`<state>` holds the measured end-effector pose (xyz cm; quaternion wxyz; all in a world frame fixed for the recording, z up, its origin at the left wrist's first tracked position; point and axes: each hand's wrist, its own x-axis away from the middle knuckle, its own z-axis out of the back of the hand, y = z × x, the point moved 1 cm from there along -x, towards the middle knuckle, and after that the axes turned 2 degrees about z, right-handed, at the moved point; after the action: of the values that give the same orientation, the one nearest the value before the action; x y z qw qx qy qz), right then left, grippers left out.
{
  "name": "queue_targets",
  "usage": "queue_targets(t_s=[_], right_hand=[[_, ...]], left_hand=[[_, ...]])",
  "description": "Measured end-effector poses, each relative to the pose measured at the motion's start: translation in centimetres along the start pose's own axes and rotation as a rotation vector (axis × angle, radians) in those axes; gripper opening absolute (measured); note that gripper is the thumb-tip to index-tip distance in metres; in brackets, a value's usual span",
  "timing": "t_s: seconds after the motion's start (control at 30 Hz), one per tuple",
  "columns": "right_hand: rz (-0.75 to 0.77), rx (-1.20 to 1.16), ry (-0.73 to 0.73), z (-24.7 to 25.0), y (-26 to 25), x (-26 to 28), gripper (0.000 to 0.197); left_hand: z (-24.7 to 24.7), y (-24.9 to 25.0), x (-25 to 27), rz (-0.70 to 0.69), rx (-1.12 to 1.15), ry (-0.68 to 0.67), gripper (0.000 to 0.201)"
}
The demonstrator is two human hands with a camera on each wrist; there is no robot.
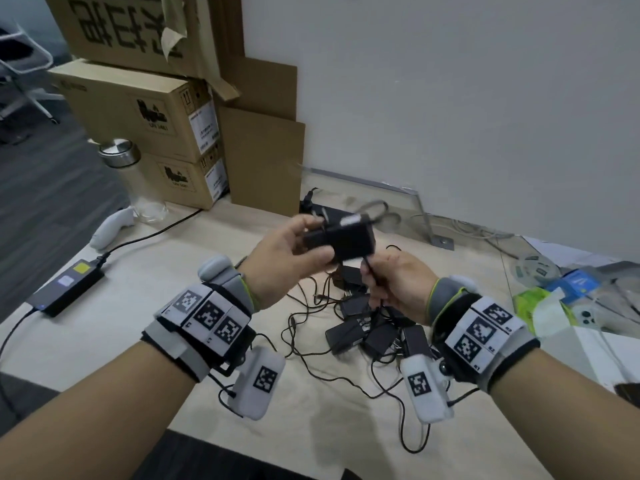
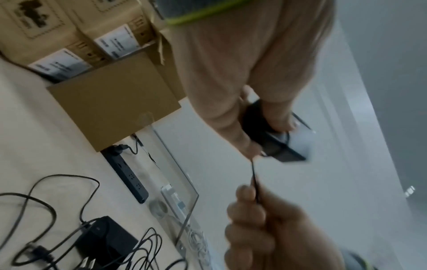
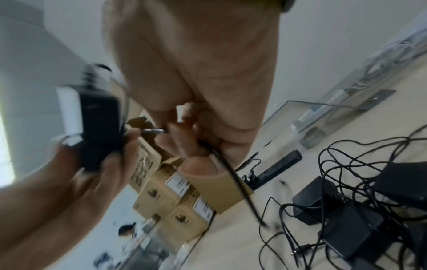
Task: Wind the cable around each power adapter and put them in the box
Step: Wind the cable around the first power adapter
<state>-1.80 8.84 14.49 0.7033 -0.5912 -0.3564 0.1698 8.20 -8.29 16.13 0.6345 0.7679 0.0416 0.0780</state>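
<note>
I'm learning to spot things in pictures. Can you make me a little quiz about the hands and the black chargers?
1. True or false: the left hand holds a black charger up off the table.
2. What does the right hand pinch? A) a bottle B) the charger's cable C) a box
3. Fill in: more chargers lie in a tangled ____ on the table.

Key: 1 true; 2 B; 3 pile.
</note>
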Motion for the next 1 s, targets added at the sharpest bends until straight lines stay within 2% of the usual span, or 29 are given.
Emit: queue_targets(t_s=[0.07, 0.13, 0.2, 0.27, 0.3, 0.37, 0.5, 0.63, 0.77, 0.87, 1.0], right_hand=[[0.025, 0.146, 0.008, -0.8, 0.4, 0.4, 0.037], [0.070, 0.264, -0.007, -1.5, 0.1, 0.7, 0.036], [0.095, 0.404, -0.042, -1.9, -0.9, 0.9, 0.030], [0.136, 0.649, -0.068, -2.1, -2.7, 0.9, 0.025], [0.171, 0.803, -0.068, -2.0, -3.5, 1.0, 0.025], [0.250, 1.044, -0.040, -1.7, -5.4, 0.9, 0.027], [0.299, 1.082, 0.095, -0.8, -8.0, 0.3, 0.025], [0.361, 0.908, 0.243, 0.7, -8.3, -0.8, 0.027], [0.374, 0.765, 0.262, 1.2, -6.5, -1.3, 0.028], [0.380, 0.650, 0.220, 1.3, -5.1, -1.9, 0.024], [0.304, 0.412, 0.034, 1.3, -4.3, -1.4, 0.016]], left_hand=[[0.2, 0.7, -1.0, -0.028, 0.171, 0.238, 0.025], [0.7, 1.0, -2.2, -0.076, 0.250, 0.411, 0.022], [1.5, 0.6, -3.3, -0.098, 0.054, 0.539, 0.030], [2.3, 0.3, -3.9, -0.141, -0.352, 0.589, 0.033], [2.6, 0.1, -4.0, -0.180, -0.546, 0.560, 0.033], [2.5, 0.1, -4.1, -0.246, -0.814, 0.418, 0.034], [2.4, 0.1, -3.9, -0.142, -1.013, 0.149, 0.038], [1.7, 0.8, -3.1, -0.152, -0.876, -0.131, 0.039], [2.1, 1.0, -2.5, -0.072, -0.537, -0.241, 0.041], [2.3, 1.1, -2.3, -0.042, -0.402, -0.322, 0.039], [2.2, 1.3, -2.0, -0.015, -0.167, -0.393, 0.038]])
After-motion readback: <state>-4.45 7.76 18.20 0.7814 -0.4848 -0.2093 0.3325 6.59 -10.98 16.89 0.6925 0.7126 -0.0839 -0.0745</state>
